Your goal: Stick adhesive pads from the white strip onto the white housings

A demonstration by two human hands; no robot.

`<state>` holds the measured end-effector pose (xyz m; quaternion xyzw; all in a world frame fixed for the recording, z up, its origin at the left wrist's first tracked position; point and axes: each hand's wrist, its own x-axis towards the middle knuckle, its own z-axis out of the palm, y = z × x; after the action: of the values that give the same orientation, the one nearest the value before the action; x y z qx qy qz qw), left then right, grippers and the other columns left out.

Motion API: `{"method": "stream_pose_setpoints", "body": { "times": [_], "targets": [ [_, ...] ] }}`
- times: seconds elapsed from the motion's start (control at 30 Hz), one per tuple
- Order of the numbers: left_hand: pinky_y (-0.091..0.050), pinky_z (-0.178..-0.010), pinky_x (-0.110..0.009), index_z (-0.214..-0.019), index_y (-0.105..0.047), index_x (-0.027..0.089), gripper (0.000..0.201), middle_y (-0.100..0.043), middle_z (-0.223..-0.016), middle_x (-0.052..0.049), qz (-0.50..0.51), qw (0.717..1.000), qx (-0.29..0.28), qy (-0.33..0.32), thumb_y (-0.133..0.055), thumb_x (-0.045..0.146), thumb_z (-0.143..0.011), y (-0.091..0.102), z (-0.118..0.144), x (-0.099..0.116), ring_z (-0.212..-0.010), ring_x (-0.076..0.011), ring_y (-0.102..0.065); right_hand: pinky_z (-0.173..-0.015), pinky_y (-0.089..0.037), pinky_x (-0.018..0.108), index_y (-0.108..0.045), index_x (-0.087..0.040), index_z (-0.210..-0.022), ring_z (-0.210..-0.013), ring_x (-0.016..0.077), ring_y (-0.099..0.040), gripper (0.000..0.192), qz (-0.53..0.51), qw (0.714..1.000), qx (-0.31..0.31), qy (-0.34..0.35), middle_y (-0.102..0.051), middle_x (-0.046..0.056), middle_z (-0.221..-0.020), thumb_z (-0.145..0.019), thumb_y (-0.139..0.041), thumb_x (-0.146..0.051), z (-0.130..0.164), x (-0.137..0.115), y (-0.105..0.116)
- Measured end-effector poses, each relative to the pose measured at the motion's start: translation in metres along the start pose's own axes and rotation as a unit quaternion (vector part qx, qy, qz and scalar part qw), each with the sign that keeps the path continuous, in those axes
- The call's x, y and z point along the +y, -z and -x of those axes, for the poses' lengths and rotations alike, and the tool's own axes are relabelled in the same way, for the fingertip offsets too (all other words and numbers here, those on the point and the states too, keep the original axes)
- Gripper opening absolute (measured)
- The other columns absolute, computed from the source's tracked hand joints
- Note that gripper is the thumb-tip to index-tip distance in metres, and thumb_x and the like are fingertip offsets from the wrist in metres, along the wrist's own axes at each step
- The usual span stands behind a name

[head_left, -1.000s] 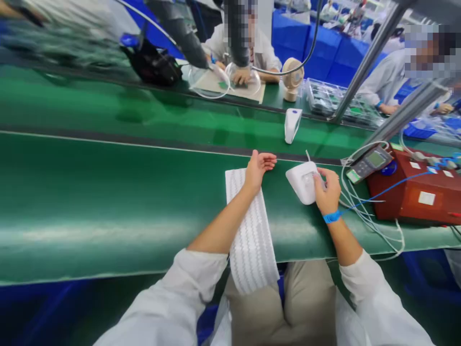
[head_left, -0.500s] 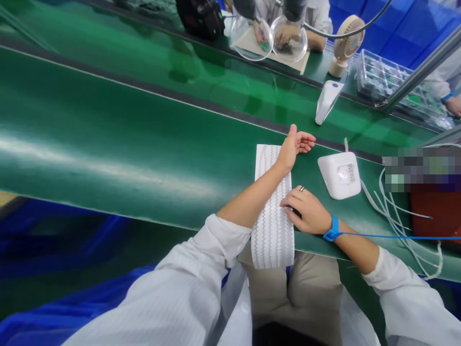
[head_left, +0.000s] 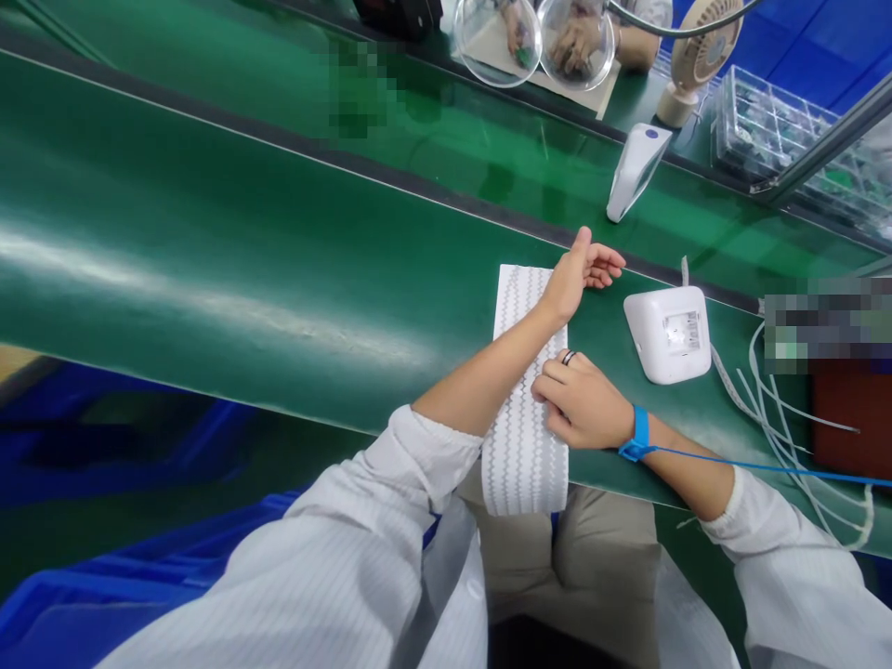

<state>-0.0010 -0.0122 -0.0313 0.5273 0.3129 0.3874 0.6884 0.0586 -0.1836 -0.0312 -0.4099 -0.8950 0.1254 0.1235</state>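
Observation:
A long white strip with rows of grey zigzag marks (head_left: 522,465), like a label sheet, lies on the green bench. Its near end bends down over the front edge. My right hand (head_left: 585,401), with a ring and a blue wrist strap, rests over the strip's right side. Its fingers are curled and pressed together; anything between the tips is hidden. My left forearm crosses the strip. Beyond the strip's far right corner is my left hand (head_left: 585,271), open and holding nothing, thumb up and fingers loosely bent. To the right sits a white rounded device (head_left: 662,358) bearing a label.
A white wedge-shaped device (head_left: 636,172) stands farther back. White cables (head_left: 767,418) lie at right near a reddish-brown box (head_left: 850,409). At the back are a beige fan (head_left: 703,46), a clear compartment box (head_left: 767,125), two round lenses (head_left: 498,46) and another person's hands.
My right hand has moved slightly left over the strip, and its thumb and fingers have closed together. My left hand stays open, a little farther right in view. The camera view has shifted.

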Motion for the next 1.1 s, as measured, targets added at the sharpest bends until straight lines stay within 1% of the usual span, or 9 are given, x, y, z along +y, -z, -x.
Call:
{"method": "stream_pose_setpoints", "body": {
  "times": [0.3,0.4,0.5,0.57,0.63,0.7,0.8,0.93,1.1],
  "targets": [
    [-0.059,-0.077,-0.029,-0.096,-0.08,0.018,0.092,-0.083,-0.096,-0.011,-0.041,0.998,-0.019,-0.035,-0.027,0.091,-0.112,0.005,-0.003,-0.012,-0.08,-0.0166,-0.074,-0.086,-0.043,0.046,-0.063,-0.022,-0.102,-0.094,0.0316,-0.053,0.013,-0.031,0.999,0.023,-0.009,-0.067,0.011,-0.1,-0.092,-0.06,-0.014,-0.001,0.002,-0.006],
    [-0.061,-0.083,-0.031,-0.11,-0.083,0.017,0.073,-0.086,-0.108,-0.012,-0.103,0.988,-0.055,-0.101,-0.045,0.079,-0.113,0.009,0.004,-0.016,-0.091,-0.0194,-0.077,-0.085,-0.045,0.044,-0.058,-0.024,-0.099,-0.091,0.029,-0.054,0.013,-0.094,0.992,0.088,-0.009,-0.065,0.008,-0.095,-0.092,-0.059,-0.014,0.0,0.001,-0.011],
    [-0.062,-0.104,-0.037,-0.135,-0.081,0.019,0.049,-0.085,-0.139,-0.013,-0.208,0.953,-0.135,-0.176,-0.066,0.059,-0.11,0.013,0.015,-0.015,-0.123,-0.0259,-0.079,-0.088,-0.049,0.042,-0.052,-0.026,-0.099,-0.089,0.026,-0.057,0.017,-0.175,0.965,0.196,-0.009,-0.065,0.005,-0.095,-0.092,-0.057,-0.012,0.004,-0.001,-0.009],
    [-0.058,-0.12,-0.043,-0.151,-0.076,0.022,0.051,-0.077,-0.159,-0.013,-0.262,0.924,-0.193,-0.202,-0.071,0.05,-0.108,0.015,0.021,-0.014,-0.145,-0.0302,-0.072,-0.092,-0.051,0.043,-0.051,-0.027,-0.101,-0.094,0.0256,-0.061,0.018,-0.211,0.943,0.256,0.003,-0.068,0.005,-0.1,-0.093,-0.057,-0.011,0.009,0.001,0.003],
    [-0.054,-0.128,-0.047,-0.159,-0.071,0.023,0.056,-0.072,-0.166,-0.013,-0.284,0.908,-0.23,-0.202,-0.072,0.046,-0.108,0.016,0.024,-0.012,-0.153,-0.0318,-0.069,-0.097,-0.053,0.046,-0.052,-0.027,-0.103,-0.103,0.0269,-0.066,0.017,-0.215,0.93,0.297,0.017,-0.072,0.007,-0.109,-0.095,-0.058,-0.013,0.017,0.011,0.021],
    [-0.056,-0.128,-0.048,-0.157,-0.072,0.022,0.053,-0.076,-0.161,-0.013,-0.285,0.909,-0.233,-0.197,-0.072,0.045,-0.109,0.016,0.026,-0.011,-0.148,-0.0316,-0.073,-0.101,-0.053,0.05,-0.055,-0.027,-0.103,-0.111,0.0295,-0.068,0.013,-0.183,0.923,0.339,0.0,-0.074,0.009,-0.118,-0.097,-0.058,-0.016,0.027,0.03,0.043],
    [-0.064,-0.113,-0.043,-0.14,-0.081,0.02,0.042,-0.087,-0.137,-0.012,-0.26,0.92,-0.213,-0.201,-0.077,0.045,-0.106,0.017,0.027,-0.008,-0.124,-0.0285,-0.083,-0.104,-0.052,0.055,-0.058,-0.027,-0.097,-0.114,0.0333,-0.068,0.006,-0.135,0.898,0.411,-0.083,-0.077,0.01,-0.12,-0.097,-0.059,-0.022,0.043,0.067,0.07],
    [-0.065,-0.091,-0.034,-0.12,-0.087,0.022,0.027,-0.089,-0.11,-0.008,-0.243,0.918,-0.241,-0.198,-0.082,0.041,-0.103,0.017,0.029,-0.001,-0.095,-0.0213,-0.082,-0.105,-0.053,0.057,-0.058,-0.027,-0.092,-0.115,0.0341,-0.07,0.006,-0.13,0.913,0.378,-0.085,-0.079,0.01,-0.122,-0.091,-0.059,-0.021,0.057,0.097,0.079],
    [-0.063,-0.087,-0.034,-0.112,-0.089,0.024,0.017,-0.087,-0.108,-0.007,-0.242,0.915,-0.259,-0.195,-0.082,0.036,-0.103,0.017,0.03,0.006,-0.097,-0.022,-0.081,-0.108,-0.053,0.06,-0.058,-0.027,-0.096,-0.121,0.0346,-0.068,0.015,-0.108,0.955,0.274,-0.041,-0.079,0.011,-0.132,-0.088,-0.06,-0.016,0.06,0.096,0.078]
  ]
}}
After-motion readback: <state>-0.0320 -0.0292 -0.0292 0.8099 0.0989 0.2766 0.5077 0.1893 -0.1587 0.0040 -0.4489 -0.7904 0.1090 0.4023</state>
